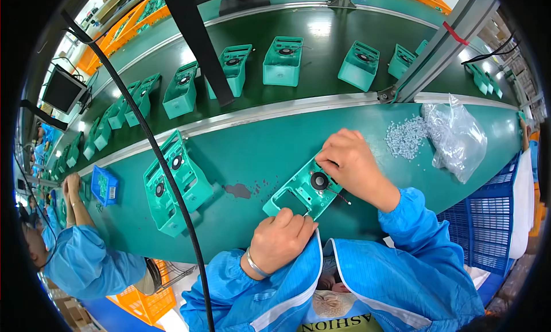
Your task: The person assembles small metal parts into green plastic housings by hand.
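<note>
With curled fingers of the right hand (pixel 353 164), touching the far end of a green casing (pixel 301 181), slanted lengthwise near-left to far-right on the tabletop (pixel 258 154); with the left hand (pixel 279 240), holding its near edge. Impossible to tell if pinching on the right.

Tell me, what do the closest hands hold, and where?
The left hand holds the near edge of a green plastic housing with a round black fan; the right hand is at the far edge, grip unclear.
</note>
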A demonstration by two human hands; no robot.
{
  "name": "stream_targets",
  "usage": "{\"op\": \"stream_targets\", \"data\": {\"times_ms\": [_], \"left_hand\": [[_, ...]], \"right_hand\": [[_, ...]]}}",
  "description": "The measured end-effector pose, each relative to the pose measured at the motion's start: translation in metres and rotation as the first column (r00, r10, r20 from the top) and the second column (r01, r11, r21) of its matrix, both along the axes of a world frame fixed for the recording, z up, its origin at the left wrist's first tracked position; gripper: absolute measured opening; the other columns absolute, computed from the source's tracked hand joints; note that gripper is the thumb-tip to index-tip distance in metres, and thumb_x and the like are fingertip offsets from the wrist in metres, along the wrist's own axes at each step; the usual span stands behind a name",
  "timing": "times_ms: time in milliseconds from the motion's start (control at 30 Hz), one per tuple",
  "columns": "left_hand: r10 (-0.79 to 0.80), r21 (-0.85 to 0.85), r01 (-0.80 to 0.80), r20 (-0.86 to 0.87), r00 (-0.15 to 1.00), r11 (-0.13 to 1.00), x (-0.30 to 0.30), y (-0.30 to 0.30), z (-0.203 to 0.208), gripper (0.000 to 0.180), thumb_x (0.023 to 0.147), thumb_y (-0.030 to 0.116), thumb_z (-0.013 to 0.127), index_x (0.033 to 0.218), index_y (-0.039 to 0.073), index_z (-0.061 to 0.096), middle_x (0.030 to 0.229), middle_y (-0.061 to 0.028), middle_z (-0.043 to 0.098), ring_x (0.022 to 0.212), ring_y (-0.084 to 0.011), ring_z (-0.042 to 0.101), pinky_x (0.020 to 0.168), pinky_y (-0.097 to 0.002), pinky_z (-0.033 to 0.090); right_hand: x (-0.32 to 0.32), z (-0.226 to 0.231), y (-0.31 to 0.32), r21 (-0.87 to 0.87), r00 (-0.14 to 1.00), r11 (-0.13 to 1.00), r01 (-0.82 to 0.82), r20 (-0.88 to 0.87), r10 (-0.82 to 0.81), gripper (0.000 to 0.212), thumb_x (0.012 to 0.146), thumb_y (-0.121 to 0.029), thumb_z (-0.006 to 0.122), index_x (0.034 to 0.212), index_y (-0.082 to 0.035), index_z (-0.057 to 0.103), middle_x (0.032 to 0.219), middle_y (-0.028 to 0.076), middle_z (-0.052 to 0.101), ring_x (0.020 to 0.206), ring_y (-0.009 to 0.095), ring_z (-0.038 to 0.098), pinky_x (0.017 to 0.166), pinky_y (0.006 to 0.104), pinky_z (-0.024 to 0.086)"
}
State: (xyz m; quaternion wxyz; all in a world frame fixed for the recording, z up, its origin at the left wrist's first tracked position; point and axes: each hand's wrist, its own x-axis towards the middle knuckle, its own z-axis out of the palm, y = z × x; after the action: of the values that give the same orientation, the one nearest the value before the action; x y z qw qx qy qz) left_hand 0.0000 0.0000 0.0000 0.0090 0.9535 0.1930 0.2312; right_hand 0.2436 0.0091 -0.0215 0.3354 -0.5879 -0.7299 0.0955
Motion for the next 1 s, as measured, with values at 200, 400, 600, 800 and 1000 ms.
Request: {"op": "stream_targets", "data": {"times_ms": [200, 400, 600, 800, 1000], "left_hand": [[-0.017, -0.015, 0.016, -0.013, 1.000, 1.000, 0.001, 0.004, 0.003, 0.018, 0.078, 0.025, 0.081, 0.088, 0.014, 0.071, 0.070, 0.0024, 0.050, 0.069, -0.0156, 0.054, 0.051, -0.0303, 0.044], [-0.054, -0.035, 0.052, -0.050, 0.997, 0.998, -0.003, 0.004, 0.008, 0.020, 0.076, 0.022, 0.082, 0.089, 0.012, 0.072, 0.070, 0.0015, 0.051, 0.069, -0.0181, 0.053, 0.052, -0.0329, 0.045], [-0.048, -0.067, 0.043, -0.072, 0.996, 0.997, -0.001, 0.005, 0.008, 0.020, 0.074, 0.019, 0.083, 0.089, 0.011, 0.072, 0.069, 0.0007, 0.052, 0.069, -0.0196, 0.054, 0.052, -0.0352, 0.045], [-0.037, 0.000, 0.037, -0.082, 0.996, 0.999, 0.000, 0.005, 0.007, 0.017, 0.082, 0.024, 0.079, 0.089, 0.012, 0.071, 0.071, 0.0013, 0.052, 0.071, -0.0174, 0.054, 0.051, -0.0315, 0.043], [-0.036, -0.005, 0.036, -0.095, 0.995, 0.999, 0.000, 0.005, 0.007, 0.016, 0.082, 0.024, 0.079, 0.089, 0.012, 0.071, 0.071, 0.0015, 0.051, 0.071, -0.0169, 0.053, 0.051, -0.0309, 0.043]], "right_hand": [[-0.016, 0.002, -0.007, 0.227, 0.967, 0.974, 0.010, 0.247, -0.067, 0.011, 0.073, -0.014, 0.070, 0.081, -0.009, 0.075, 0.087, 0.004, 0.061, 0.095, 0.026, 0.058, 0.089, 0.0436, 0.045], [-0.024, -0.002, -0.016, 0.221, 0.974, 0.975, 0.018, 0.216, -0.067, 0.014, 0.077, -0.014, 0.069, 0.087, -0.007, 0.075, 0.090, 0.004, 0.061, 0.101, 0.026, 0.056, 0.098, 0.0478, 0.041], [-0.002, -0.006, -0.028, 0.217, 0.984, 0.973, 0.081, 0.135, -0.112, 0.018, 0.082, -0.014, 0.077, 0.099, -0.013, 0.077, 0.094, 0.002, 0.062, 0.101, 0.026, 0.056, 0.097, 0.0482, 0.041], [0.105, -0.008, -0.047, 0.209, 0.890, 0.900, 0.383, 0.178, -0.420, 0.016, 0.078, -0.015, 0.081, 0.093, -0.019, 0.076, 0.094, 0.002, 0.064, 0.100, 0.028, 0.057, 0.093, 0.0452, 0.042], [0.124, -0.015, -0.043, 0.090, 0.875, 0.895, 0.437, 0.187, -0.446, 0.010, 0.077, -0.016, 0.084, 0.080, -0.015, 0.074, 0.087, -0.001, 0.065, 0.096, 0.024, 0.058, 0.090, 0.0414, 0.040]]}}
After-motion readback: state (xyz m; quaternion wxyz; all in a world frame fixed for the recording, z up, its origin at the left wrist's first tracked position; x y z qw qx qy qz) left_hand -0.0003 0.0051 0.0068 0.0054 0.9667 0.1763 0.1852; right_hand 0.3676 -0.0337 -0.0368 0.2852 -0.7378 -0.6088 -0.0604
